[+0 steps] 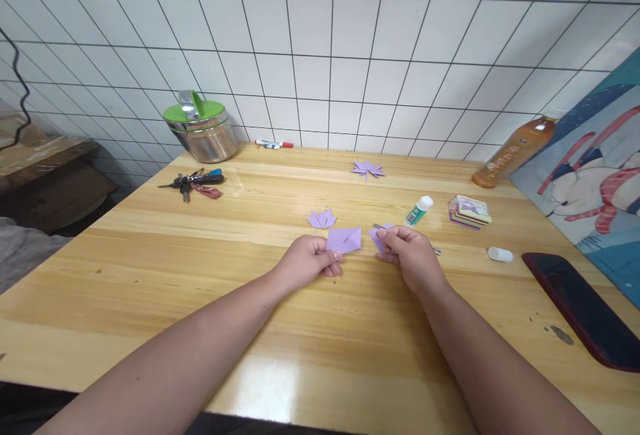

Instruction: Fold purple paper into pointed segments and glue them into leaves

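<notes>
My left hand (307, 263) is closed, pinching a folded piece of light purple paper (344, 240) by its lower left edge. A crease or slit shows near the middle of that piece. My right hand (414, 258), just to the right, has its fingers pressed together on a smaller purple paper piece (374, 239). A thin grey metal strip (437, 251) shows at both sides of my right hand, its middle hidden; I cannot tell whether the fingers grip it. Beyond my left hand lies a pointed purple paper shape (323, 219).
A bigger purple paper shape (368, 169) lies near the wall. Rightward are an uncapped glue stick (418, 211), its white cap (500, 254), a paper stack (470, 211), a phone (583, 308) and a bottle (515, 153). Leftward are keys (187, 183), a marker (273, 145) and a green-lidded pot (205, 131).
</notes>
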A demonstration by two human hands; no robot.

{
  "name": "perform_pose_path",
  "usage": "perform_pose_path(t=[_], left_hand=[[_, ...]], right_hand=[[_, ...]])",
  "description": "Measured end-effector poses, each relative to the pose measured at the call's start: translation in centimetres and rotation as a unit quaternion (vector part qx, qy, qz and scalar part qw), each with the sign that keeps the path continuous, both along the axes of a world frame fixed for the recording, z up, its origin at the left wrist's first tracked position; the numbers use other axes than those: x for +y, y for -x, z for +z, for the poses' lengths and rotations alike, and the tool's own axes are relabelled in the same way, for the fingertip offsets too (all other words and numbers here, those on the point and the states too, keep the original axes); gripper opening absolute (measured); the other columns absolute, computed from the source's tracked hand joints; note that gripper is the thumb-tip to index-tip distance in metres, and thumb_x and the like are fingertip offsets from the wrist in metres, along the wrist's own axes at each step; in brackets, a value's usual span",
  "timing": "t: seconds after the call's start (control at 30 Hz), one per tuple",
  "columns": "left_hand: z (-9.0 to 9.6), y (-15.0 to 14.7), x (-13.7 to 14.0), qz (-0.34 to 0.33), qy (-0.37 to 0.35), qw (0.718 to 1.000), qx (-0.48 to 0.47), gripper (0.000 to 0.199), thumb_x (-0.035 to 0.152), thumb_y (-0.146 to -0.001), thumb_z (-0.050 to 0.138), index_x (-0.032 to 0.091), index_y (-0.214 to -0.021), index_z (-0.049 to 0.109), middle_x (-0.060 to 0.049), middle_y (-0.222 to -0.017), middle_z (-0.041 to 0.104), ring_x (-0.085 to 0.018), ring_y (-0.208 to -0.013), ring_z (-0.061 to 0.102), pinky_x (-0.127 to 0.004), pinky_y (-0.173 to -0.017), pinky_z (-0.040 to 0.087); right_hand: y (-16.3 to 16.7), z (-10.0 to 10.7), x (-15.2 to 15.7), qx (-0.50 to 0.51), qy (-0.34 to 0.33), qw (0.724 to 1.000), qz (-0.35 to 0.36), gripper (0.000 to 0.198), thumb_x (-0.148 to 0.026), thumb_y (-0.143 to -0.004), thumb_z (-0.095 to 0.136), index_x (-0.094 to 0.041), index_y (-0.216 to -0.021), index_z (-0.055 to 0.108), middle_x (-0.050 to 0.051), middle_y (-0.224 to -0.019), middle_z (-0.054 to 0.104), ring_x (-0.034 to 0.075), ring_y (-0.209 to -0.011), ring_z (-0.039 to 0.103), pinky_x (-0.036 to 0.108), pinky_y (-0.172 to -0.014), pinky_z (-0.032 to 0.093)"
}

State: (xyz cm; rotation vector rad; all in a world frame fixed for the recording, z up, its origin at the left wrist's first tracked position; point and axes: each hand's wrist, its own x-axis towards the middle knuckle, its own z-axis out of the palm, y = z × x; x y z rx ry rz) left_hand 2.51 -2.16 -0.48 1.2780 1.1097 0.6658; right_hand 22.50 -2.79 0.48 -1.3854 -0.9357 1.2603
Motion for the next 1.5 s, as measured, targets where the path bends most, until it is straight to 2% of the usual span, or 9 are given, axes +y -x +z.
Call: perform_pose_path(t=[0.07, 0.13, 0.2, 0.3, 0.47, 0.7, 1.0, 1.2, 1.5], left_hand=[[0.0, 0.0, 0.0, -0.013, -0.006, 1.000, -0.006, 0.020, 0.030, -0.070, 0.062, 0.011, -0.070, 0.065, -0.004, -0.056, 0.066, -0.011, -0.050, 0.058, -0.021, -0.052, 0.044], [0.0, -0.1, -0.1, -0.028, -0.023, 0.999, -0.007, 0.023, 0.034, -0.071, 0.062, 0.011, -0.070, 0.064, -0.004, -0.056, 0.065, -0.011, -0.050, 0.058, -0.021, -0.052, 0.044], [-0.2, -0.1, -0.2, -0.047, -0.044, 0.998, -0.001, 0.027, 0.038, -0.072, 0.061, 0.012, -0.070, 0.063, -0.004, -0.057, 0.065, -0.012, -0.051, 0.058, -0.022, -0.053, 0.044], [-0.6, -0.1, -0.3, -0.068, -0.082, 0.994, 0.035, 0.029, 0.041, -0.075, 0.057, 0.013, -0.068, 0.063, -0.004, -0.058, 0.065, -0.012, -0.052, 0.057, -0.021, -0.052, 0.042], [-0.8, -0.2, -0.3, -0.062, -0.108, 0.991, 0.053, 0.032, 0.042, -0.077, 0.055, 0.014, -0.064, 0.063, -0.003, -0.059, 0.065, -0.011, -0.053, 0.057, -0.021, -0.053, 0.042], [-0.9, -0.1, 0.3, 0.020, -0.031, 0.998, -0.046, 0.027, 0.036, -0.067, 0.068, 0.011, -0.077, 0.064, -0.004, -0.064, 0.066, -0.011, -0.057, 0.059, -0.022, -0.059, 0.046], [-0.8, 0.3, 0.3, 0.003, -0.044, 0.997, -0.056, 0.030, 0.040, -0.072, 0.065, 0.011, -0.064, 0.066, -0.004, -0.058, 0.065, -0.009, -0.051, 0.055, -0.020, -0.053, 0.043], [0.2, 0.5, 0.4, 0.027, 0.025, 0.994, -0.107, 0.045, 0.053, -0.075, 0.057, 0.013, -0.094, 0.065, -0.007, -0.074, 0.067, -0.011, -0.056, 0.060, -0.021, -0.055, 0.047], [-0.3, 0.4, 0.4, 0.042, 0.015, 0.994, -0.100, 0.034, 0.041, -0.066, 0.070, 0.011, -0.082, 0.066, -0.007, -0.074, 0.067, -0.011, -0.060, 0.060, -0.023, -0.060, 0.047]], right_hand=[[0.2, 0.2, -0.3, -0.010, 0.003, 0.999, 0.042, 0.027, -0.042, -0.063, 0.069, -0.018, -0.071, 0.061, -0.003, -0.065, 0.051, 0.009, -0.058, 0.048, 0.023, -0.052, 0.053], [1.0, 0.1, -0.7, -0.026, 0.017, 0.991, 0.129, 0.032, -0.044, -0.064, 0.068, -0.020, -0.086, 0.063, -0.001, -0.072, 0.056, 0.011, -0.061, 0.052, 0.025, -0.049, 0.052], [2.1, -0.1, -1.2, -0.054, 0.012, 0.983, 0.174, 0.031, -0.043, -0.063, 0.069, -0.020, -0.082, 0.064, 0.000, -0.069, 0.059, 0.013, -0.062, 0.054, 0.025, -0.050, 0.052], [3.0, -0.6, -1.3, -0.067, -0.002, 0.983, 0.172, 0.027, -0.042, -0.063, 0.069, -0.019, -0.075, 0.063, 0.001, -0.071, 0.062, 0.016, -0.068, 0.058, 0.024, -0.052, 0.050], [2.1, -0.8, -0.8, -0.107, 0.005, 0.978, 0.178, 0.028, -0.042, -0.062, 0.068, -0.016, -0.071, 0.061, -0.001, -0.063, 0.055, 0.013, -0.060, 0.050, 0.023, -0.051, 0.048], [1.3, -1.1, -1.0, -0.197, -0.020, 0.939, 0.282, 0.016, -0.032, -0.070, 0.059, -0.016, -0.071, 0.063, -0.004, -0.057, 0.050, 0.009, -0.050, 0.041, 0.021, -0.047, 0.032], [0.8, -0.3, -0.8, -0.113, 0.009, 0.941, 0.318, 0.020, -0.032, -0.066, 0.065, -0.013, -0.069, 0.064, -0.002, -0.063, 0.058, 0.012, -0.061, 0.048, 0.023, -0.059, 0.036], [0.7, -0.9, -0.7, -0.091, 0.009, 0.956, 0.278, 0.022, -0.033, -0.063, 0.067, -0.012, -0.069, 0.065, -0.002, -0.062, 0.057, 0.012, -0.060, 0.048, 0.024, -0.060, 0.036], [0.8, -1.0, -0.6, -0.066, 0.028, 0.960, 0.269, 0.023, -0.033, -0.063, 0.069, -0.012, -0.071, 0.065, -0.001, -0.064, 0.058, 0.012, -0.061, 0.048, 0.024, -0.061, 0.036]])
